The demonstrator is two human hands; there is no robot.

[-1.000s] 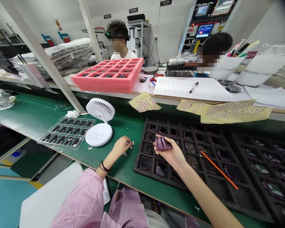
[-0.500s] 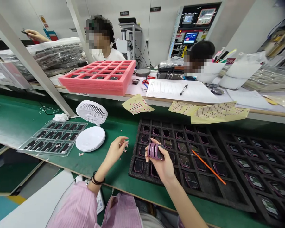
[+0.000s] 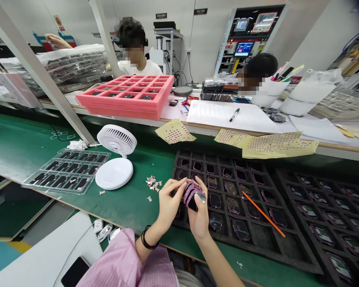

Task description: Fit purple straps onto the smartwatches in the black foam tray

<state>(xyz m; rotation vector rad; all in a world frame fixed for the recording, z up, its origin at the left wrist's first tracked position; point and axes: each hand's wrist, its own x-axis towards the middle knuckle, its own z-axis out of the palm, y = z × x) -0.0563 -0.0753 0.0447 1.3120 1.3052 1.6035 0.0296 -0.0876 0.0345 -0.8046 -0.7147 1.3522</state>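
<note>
My right hand (image 3: 199,219) is wrapped round a small stack of purple-framed watch cases (image 3: 192,193), tilted over the near left part of a black foam tray (image 3: 294,246). My left hand (image 3: 168,202) is brought up to the stack's left side, thumb and fingertips pinched together against it; anything between them is too small to make out. More purple-framed watch cases (image 3: 215,200) sit in the tray's compartments. On the green bench, left of my hands, lies a loose pile of small pale pieces (image 3: 152,182).
An orange stick (image 3: 263,214) lies across the foam tray, with a second tray (image 3: 320,231) to its right. Leftward stand a white fan (image 3: 115,175) and a clear plastic tray (image 3: 86,187) of black parts. A pink foam tray (image 3: 122,108) rests on the shelf; two people sit behind.
My left hand has moved right from the small pale pieces to the watch cases. My right hand has shifted slightly left and turned the stack.
</note>
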